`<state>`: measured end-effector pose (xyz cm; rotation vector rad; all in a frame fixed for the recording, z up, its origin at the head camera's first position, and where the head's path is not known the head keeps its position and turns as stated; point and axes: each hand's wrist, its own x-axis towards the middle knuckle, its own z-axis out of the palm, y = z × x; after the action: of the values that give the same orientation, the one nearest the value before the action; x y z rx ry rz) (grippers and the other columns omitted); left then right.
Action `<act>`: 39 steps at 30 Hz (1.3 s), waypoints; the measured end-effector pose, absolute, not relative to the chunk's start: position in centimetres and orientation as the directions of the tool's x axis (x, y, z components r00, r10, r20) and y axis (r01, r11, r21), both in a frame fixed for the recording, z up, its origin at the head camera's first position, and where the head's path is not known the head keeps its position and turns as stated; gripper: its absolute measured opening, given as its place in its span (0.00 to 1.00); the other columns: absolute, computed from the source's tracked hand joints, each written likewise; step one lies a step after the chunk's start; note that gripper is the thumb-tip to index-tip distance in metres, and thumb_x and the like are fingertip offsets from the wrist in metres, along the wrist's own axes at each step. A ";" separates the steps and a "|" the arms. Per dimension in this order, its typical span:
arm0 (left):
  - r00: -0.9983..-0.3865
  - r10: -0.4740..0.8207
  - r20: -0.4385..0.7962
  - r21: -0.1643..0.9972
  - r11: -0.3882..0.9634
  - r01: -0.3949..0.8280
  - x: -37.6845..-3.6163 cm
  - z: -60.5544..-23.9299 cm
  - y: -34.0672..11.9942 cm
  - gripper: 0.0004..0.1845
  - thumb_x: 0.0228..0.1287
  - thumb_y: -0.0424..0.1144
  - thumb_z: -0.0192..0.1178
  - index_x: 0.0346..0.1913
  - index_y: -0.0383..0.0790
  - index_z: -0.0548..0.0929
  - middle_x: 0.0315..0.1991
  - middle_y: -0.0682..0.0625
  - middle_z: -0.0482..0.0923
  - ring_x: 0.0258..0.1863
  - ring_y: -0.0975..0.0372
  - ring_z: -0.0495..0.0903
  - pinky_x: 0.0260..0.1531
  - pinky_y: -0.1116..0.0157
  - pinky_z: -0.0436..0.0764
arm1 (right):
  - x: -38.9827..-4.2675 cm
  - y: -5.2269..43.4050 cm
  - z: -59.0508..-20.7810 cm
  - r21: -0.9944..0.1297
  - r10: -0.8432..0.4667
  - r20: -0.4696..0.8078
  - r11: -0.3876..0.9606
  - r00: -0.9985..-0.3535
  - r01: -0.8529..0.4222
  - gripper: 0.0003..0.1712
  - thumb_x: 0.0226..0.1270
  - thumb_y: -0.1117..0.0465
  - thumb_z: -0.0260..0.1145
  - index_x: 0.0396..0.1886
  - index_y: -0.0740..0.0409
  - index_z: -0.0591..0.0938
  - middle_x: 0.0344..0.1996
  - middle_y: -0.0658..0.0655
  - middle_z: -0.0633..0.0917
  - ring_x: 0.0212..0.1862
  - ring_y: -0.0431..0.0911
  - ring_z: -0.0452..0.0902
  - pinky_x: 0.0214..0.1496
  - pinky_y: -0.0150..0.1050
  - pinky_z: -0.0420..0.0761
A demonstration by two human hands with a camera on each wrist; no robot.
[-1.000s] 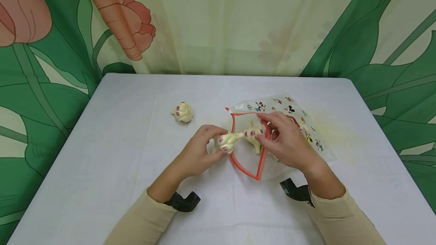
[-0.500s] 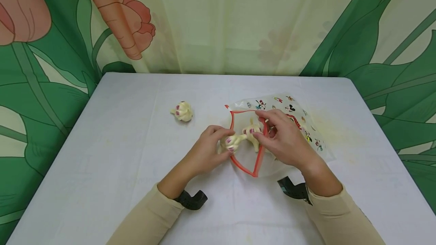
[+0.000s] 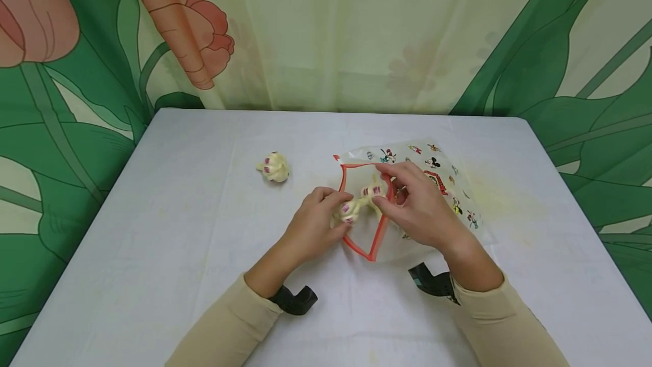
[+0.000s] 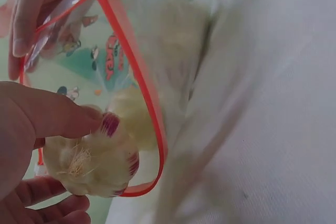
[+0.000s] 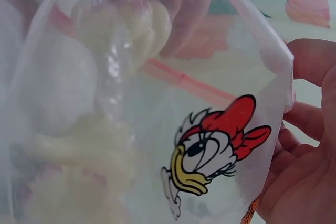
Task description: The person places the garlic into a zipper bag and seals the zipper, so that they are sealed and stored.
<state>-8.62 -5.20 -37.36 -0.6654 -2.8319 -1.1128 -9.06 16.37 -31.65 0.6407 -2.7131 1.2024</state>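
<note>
The left hand (image 3: 318, 222) has its grip closed around a garlic bulb (image 4: 105, 166), thumb laid over the top and fingers curled beneath, with the bulb's root end turned to the left wrist camera. This bulb is at the mouth of a clear plastic bag (image 3: 407, 154), its stem pointing into the bag; how far past the rim it lies is hard to judge through the hazy plastic.

The right hand (image 3: 423, 208) grasps the bag by its orange-red rim (image 3: 379, 237), thumb on one side and fingers on the other, so that the mouth gapes towards the left hand. A second garlic bulb (image 3: 372, 190) is inside the bag, close to the stem of the held one. Small cartoon figures are printed on the bag, among them a duck's head (image 5: 210, 153) with a red bow and a yellow bill.

A third garlic bulb (image 3: 275, 167) lies by itself on the white-covered desk (image 3: 178, 214), to the left of the bag and beyond the left hand. Beige sleeves (image 3: 229, 321) cover both forearms, and a black mount (image 3: 300, 301) sits at each wrist. Behind the desk hangs a pale curtain (image 3: 326, 33) patterned with green leaves and a pink tulip (image 3: 38, 16).
</note>
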 end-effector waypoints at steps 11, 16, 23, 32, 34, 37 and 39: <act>-0.927 0.350 0.132 0.644 0.681 0.349 -8.8 -37.0 -3.5 0.26 0.59 0.40 0.73 0.60 0.41 0.80 0.54 0.41 0.75 0.52 0.52 0.77 0.50 0.56 0.79 | -9.0 16.0 -31.9 -0.694 -0.332 0.270 0.584 -0.904 -0.422 0.31 0.61 0.68 0.73 0.65 0.63 0.77 0.47 0.59 0.78 0.37 0.46 0.71 0.36 0.31 0.77; -0.939 0.331 0.097 0.638 0.703 0.314 -9.0 -37.2 -2.8 0.27 0.59 0.44 0.74 0.60 0.41 0.81 0.52 0.42 0.77 0.50 0.54 0.78 0.45 0.57 0.81 | -9.1 16.0 -31.9 -0.699 -0.332 0.270 0.578 -0.904 -0.421 0.31 0.61 0.69 0.73 0.65 0.64 0.77 0.46 0.59 0.77 0.37 0.46 0.72 0.36 0.31 0.77; -0.947 0.307 0.089 0.565 0.768 0.302 -9.1 -37.4 -2.0 0.25 0.58 0.49 0.74 0.57 0.44 0.83 0.47 0.47 0.82 0.45 0.57 0.81 0.37 0.60 0.82 | -9.1 15.9 -32.0 -0.705 -0.334 0.274 0.568 -0.902 -0.425 0.31 0.61 0.70 0.73 0.65 0.64 0.77 0.47 0.61 0.78 0.37 0.46 0.72 0.37 0.32 0.78; -0.959 0.281 0.026 0.566 0.787 0.246 -9.2 -37.7 -1.2 0.25 0.59 0.51 0.73 0.54 0.42 0.80 0.42 0.47 0.80 0.39 0.58 0.79 0.34 0.62 0.80 | -9.1 15.9 -32.1 -0.705 -0.336 0.270 0.570 -0.902 -0.423 0.31 0.61 0.70 0.73 0.65 0.65 0.76 0.47 0.60 0.77 0.37 0.46 0.73 0.37 0.32 0.78; -0.959 0.281 0.035 0.578 0.777 0.249 -9.3 -37.9 -1.1 0.22 0.60 0.49 0.72 0.52 0.41 0.80 0.38 0.47 0.80 0.36 0.58 0.79 0.32 0.62 0.79 | -9.1 15.9 -32.1 -0.703 -0.339 0.275 0.568 -0.900 -0.429 0.31 0.61 0.70 0.73 0.65 0.65 0.76 0.47 0.59 0.77 0.36 0.46 0.73 0.36 0.31 0.78; -0.957 0.283 0.058 0.594 0.761 0.261 -9.6 -38.0 -1.0 0.19 0.61 0.44 0.71 0.51 0.40 0.81 0.33 0.50 0.79 0.32 0.59 0.78 0.29 0.63 0.77 | -9.1 15.9 -32.1 -0.699 -0.343 0.286 0.564 -0.895 -0.440 0.31 0.61 0.70 0.73 0.64 0.65 0.77 0.45 0.57 0.77 0.35 0.46 0.72 0.35 0.31 0.77; -0.956 0.285 0.070 0.609 0.747 0.267 -9.7 -38.1 -0.9 0.17 0.62 0.41 0.70 0.50 0.39 0.81 0.29 0.51 0.78 0.30 0.60 0.76 0.26 0.64 0.76 | -9.1 15.9 -32.1 -0.695 -0.345 0.292 0.564 -0.892 -0.445 0.31 0.61 0.70 0.73 0.64 0.65 0.77 0.45 0.57 0.77 0.35 0.46 0.72 0.35 0.31 0.77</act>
<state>-9.67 -0.88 -38.08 -0.4678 -2.9618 -1.0260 -9.12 15.86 -32.08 0.6776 -2.6685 1.2386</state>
